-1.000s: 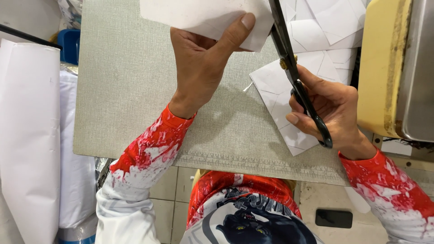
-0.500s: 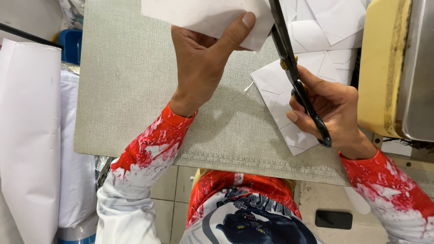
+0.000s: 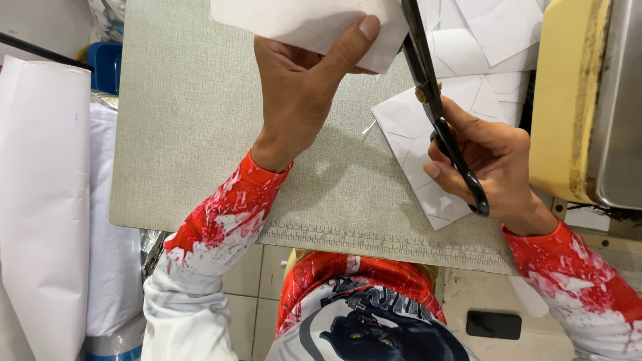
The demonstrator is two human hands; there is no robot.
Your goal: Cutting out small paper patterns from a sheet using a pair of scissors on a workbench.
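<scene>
My left hand [image 3: 301,93] holds a white sheet [image 3: 294,23] up over the grey table [image 3: 194,134], thumb pinched on its near edge. My right hand [image 3: 491,160] grips black scissors [image 3: 435,100] by the handles, with the blades running up along the right edge of that sheet. Whether the blades are apart is hidden at the top of the view. Both sleeves are red and white.
Cut white pieces [image 3: 481,40] with drawn lines lie under and beyond the scissors at the right. A yellow and metal machine [image 3: 588,100] stands at the far right. White rolls [image 3: 43,200] lean at the left, beside a blue bin [image 3: 103,63]. A dark phone-like slab [image 3: 493,325] lies on the floor.
</scene>
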